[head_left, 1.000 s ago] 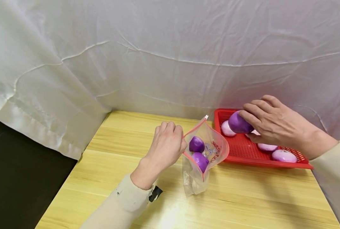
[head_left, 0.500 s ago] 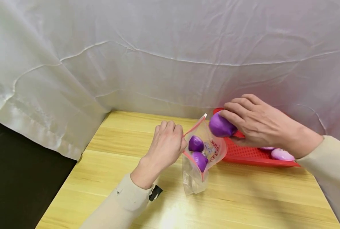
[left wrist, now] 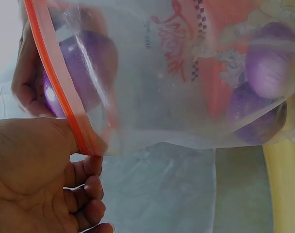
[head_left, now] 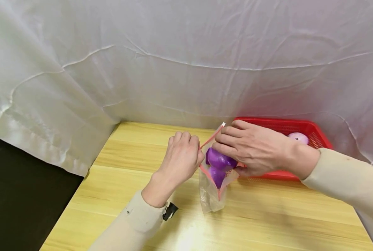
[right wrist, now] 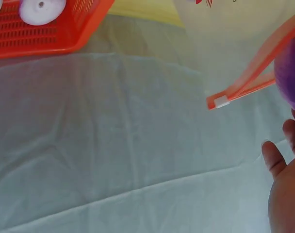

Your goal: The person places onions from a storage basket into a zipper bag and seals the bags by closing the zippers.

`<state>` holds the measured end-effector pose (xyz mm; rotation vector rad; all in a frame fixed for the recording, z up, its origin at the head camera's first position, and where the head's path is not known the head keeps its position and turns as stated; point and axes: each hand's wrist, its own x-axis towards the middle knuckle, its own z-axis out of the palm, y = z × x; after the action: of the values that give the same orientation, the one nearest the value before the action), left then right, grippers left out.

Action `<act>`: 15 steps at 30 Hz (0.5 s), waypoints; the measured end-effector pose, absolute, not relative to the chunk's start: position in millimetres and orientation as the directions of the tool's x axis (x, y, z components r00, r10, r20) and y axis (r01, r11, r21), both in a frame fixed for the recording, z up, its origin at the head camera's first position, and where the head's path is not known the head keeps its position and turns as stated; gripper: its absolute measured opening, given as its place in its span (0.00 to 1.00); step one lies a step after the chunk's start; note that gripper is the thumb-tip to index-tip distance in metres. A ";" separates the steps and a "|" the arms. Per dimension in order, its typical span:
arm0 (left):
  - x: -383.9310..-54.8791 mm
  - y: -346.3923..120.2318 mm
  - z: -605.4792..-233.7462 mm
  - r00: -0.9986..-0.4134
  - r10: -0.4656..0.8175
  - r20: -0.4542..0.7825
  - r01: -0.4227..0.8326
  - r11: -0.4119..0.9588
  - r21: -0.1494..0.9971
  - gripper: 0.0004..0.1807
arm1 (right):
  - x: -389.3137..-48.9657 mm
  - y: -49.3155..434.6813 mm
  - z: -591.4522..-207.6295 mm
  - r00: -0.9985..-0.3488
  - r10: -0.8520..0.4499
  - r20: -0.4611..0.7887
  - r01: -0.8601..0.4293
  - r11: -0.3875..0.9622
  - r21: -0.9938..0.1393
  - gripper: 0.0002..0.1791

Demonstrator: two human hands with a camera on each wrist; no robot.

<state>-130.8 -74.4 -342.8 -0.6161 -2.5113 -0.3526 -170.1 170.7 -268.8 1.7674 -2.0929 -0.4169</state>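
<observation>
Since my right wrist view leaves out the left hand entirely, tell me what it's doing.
Observer: The left hand pinches the bag by its red rim.

Operator: Good. My view cuts off the lower part of the bag, so report what's in there.

Observer: The left wrist view shows two purple vegetables through the plastic, touching each other at the bottom.

Operator: Now check the piece in the right hand, which is mostly out of my frame.

Observer: The right hand has its held vegetable at the mouth; from the left wrist, part shows through the plastic and part sticks out past the rim.
</observation>
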 end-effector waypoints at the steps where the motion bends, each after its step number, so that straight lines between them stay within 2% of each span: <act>1: -130.8 -74.4 -342.8 -0.758 0.355 0.548 0.492 0.862 0.122 0.08 | -169.3 169.7 -268.7 -0.132 -0.989 0.067 -0.869 0.148 0.472 0.45; 7: -130.1 -75.2 -342.9 -0.754 0.353 0.554 0.490 0.864 0.115 0.09 | -164.3 164.5 -270.2 -0.066 -0.998 -0.001 -0.849 0.056 0.526 0.43; 15: -128.0 -75.8 -342.0 -0.758 0.354 0.547 0.487 0.866 0.114 0.09 | -158.3 162.8 -275.2 -0.043 -0.999 0.005 -0.865 0.040 0.501 0.43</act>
<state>-128.0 -75.8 -342.0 -0.6116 -2.5120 -0.3393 -158.3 162.8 -275.2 1.8853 -1.9713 -0.5247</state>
